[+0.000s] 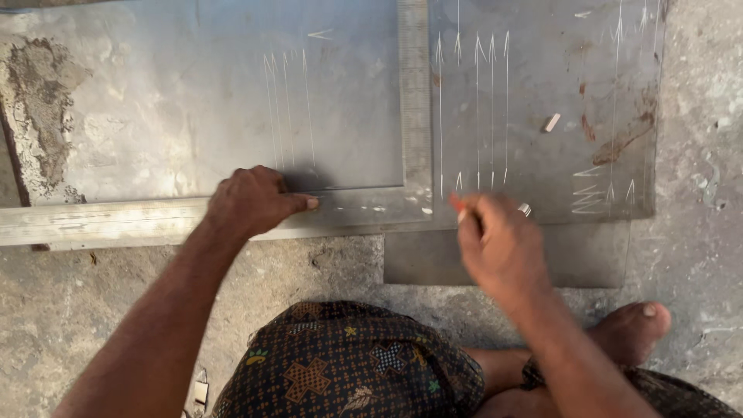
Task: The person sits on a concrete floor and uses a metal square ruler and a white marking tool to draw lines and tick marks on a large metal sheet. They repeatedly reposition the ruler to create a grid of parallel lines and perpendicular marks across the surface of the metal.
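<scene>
A grey metal sheet [193,101] lies on the concrete floor, with thin white scribed lines on it. A large steel L-square [416,93] rests on the sheet, its long arm running left along the near edge. My left hand [251,201] presses flat on that long arm. My right hand [499,244] hovers just right of the square's corner, closed on a small marking tool with an orange tip [460,206]. The hand is motion-blurred. A ring shows on one finger.
A small piece of chalk [552,122] lies on the sheet at the right. A second darker sheet [588,259] sticks out below. My patterned garment [348,364] and bare foot [631,329] are at the bottom. Rough concrete surrounds the sheets.
</scene>
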